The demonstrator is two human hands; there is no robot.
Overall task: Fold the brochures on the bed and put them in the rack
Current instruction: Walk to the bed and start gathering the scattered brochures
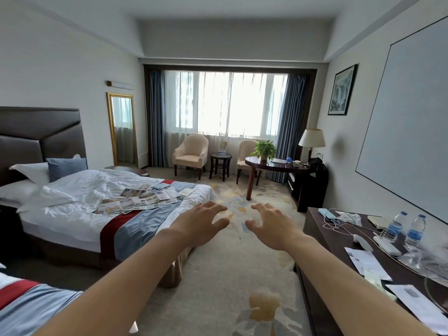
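We are finding no writing we can read: the print on the brochures and the labels on the two water bottles are too small and blurred to make out. We are holding both arms straight out in front of us over the carpet. Our left hand is hanging in the air with fingers spread and lightly bent, gripping nothing and touching nothing. Our right hand is doing the same just beside it, fingers apart and curved, thumb pointing inward, also with nothing in it. The brochures are lying unfolded in a loose overlapping heap on the bed to our left, on the white sheet near the foot end, just past the red and blue-grey runner; we cannot count them exactly because they are overlapping. Three pillows are sitting at the headboard, one of them blue. Several white papers are lying on the dark desk to our right, near the bottles and some white cables. Two beige armchairs are standing by the window with a small round table between them
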